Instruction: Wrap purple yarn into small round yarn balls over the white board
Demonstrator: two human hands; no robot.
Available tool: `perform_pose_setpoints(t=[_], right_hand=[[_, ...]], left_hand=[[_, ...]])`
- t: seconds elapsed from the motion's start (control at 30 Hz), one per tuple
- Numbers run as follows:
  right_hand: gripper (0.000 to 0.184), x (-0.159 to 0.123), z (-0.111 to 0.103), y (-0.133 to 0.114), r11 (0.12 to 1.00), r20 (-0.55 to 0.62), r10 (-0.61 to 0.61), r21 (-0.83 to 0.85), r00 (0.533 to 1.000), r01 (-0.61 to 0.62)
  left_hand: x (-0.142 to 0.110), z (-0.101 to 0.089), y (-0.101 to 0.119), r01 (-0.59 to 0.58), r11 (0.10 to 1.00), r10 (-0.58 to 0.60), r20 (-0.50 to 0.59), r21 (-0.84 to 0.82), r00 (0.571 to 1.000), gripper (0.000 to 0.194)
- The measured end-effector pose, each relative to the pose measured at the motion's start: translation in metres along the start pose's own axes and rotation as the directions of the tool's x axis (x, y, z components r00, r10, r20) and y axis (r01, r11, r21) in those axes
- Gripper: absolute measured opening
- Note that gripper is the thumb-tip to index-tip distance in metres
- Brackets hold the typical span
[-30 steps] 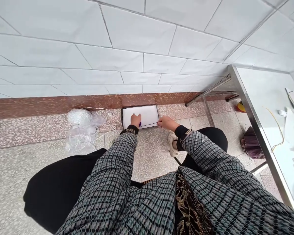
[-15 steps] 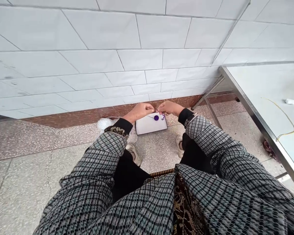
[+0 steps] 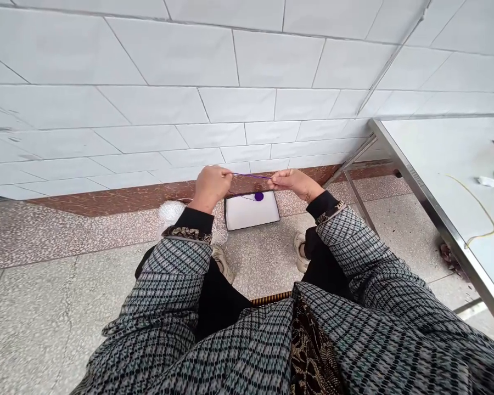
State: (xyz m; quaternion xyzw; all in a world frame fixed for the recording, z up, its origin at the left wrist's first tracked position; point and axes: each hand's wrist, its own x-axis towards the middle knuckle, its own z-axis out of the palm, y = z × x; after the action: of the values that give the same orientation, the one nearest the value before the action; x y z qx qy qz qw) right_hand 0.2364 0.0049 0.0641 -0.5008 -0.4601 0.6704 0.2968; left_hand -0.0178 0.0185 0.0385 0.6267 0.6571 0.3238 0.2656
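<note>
A length of purple yarn (image 3: pixel 251 175) runs taut between my two hands. My left hand (image 3: pixel 212 185) pinches one end of this stretch, and my right hand (image 3: pixel 291 182) pinches the other. Below them a small ball of purple yarn (image 3: pixel 259 196) lies in a shallow white box (image 3: pixel 251 214) with dark edges, on the floor between my feet. A thin dark strand leads from the ball up toward my left hand. Left of the box sits a ball of white yarn (image 3: pixel 172 213), with loose white strands next to my shoe.
A metal-edged table (image 3: pixel 420 184) stands on the right, with a yellow cord (image 3: pixel 477 192) and a small white object (image 3: pixel 488 181) on it. Ahead is a white tiled wall (image 3: pixel 247 104) above a reddish-brown skirting strip (image 3: pixel 107 200). My shoes (image 3: pixel 222 263) flank the box.
My hands have moved apart, left hand to the left and right hand slightly right, drawing the purple yarn straight. The purple loose bit by the right hand no longer hangs over the box.
</note>
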Motion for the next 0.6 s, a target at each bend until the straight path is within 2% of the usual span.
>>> perform_pose_setpoints(t=[0.07,0.1,0.13,0.2,0.23,0.3,0.43,0.5,0.6], right_hand=[[0.020,0.001,0.006,0.002,1.000,0.008,0.020,0.003,1.000,-0.020],[0.021,0.002,0.009,0.002,1.000,0.014,0.025,0.000,1.000,-0.025],[0.022,0.002,0.012,0.002,1.000,0.018,0.025,0.000,1.000,-0.025],[0.025,0.001,0.016,0.001,1.000,0.023,0.018,0.008,1.000,-0.019],[0.025,0.001,0.016,0.000,1.000,0.019,0.018,0.015,1.000,-0.018],[0.025,0.000,0.016,-0.002,0.999,-0.003,0.030,0.028,1.000,-0.030],[0.024,-0.002,0.011,-0.003,0.997,-0.043,0.069,0.046,0.997,-0.067],[0.024,-0.004,0.009,-0.003,0.996,-0.028,0.083,0.034,0.996,-0.082],[0.025,-0.007,0.008,-0.004,0.995,-0.008,0.102,0.023,0.995,-0.102]], left_hand=[[-0.006,0.012,0.010,-0.128,0.974,0.143,0.068,-0.187,0.987,0.026],[-0.010,0.018,0.015,-0.133,0.939,0.183,0.132,-0.318,0.974,0.033],[-0.014,0.025,0.020,-0.097,0.897,0.207,0.216,-0.432,0.954,0.036],[-0.021,0.035,0.029,0.035,0.834,0.190,0.346,-0.551,0.919,0.029],[-0.023,0.038,0.032,0.106,0.811,0.161,0.393,-0.575,0.906,0.026],[-0.025,0.041,0.035,0.171,0.801,0.126,0.441,-0.573,0.888,0.027],[-0.021,0.034,0.037,0.151,0.853,0.102,0.442,-0.500,0.891,0.018],[-0.018,0.030,0.037,0.153,0.867,0.078,0.431,-0.475,0.899,0.010],[-0.016,0.028,0.036,0.148,0.873,0.052,0.391,-0.465,0.919,0.010]])
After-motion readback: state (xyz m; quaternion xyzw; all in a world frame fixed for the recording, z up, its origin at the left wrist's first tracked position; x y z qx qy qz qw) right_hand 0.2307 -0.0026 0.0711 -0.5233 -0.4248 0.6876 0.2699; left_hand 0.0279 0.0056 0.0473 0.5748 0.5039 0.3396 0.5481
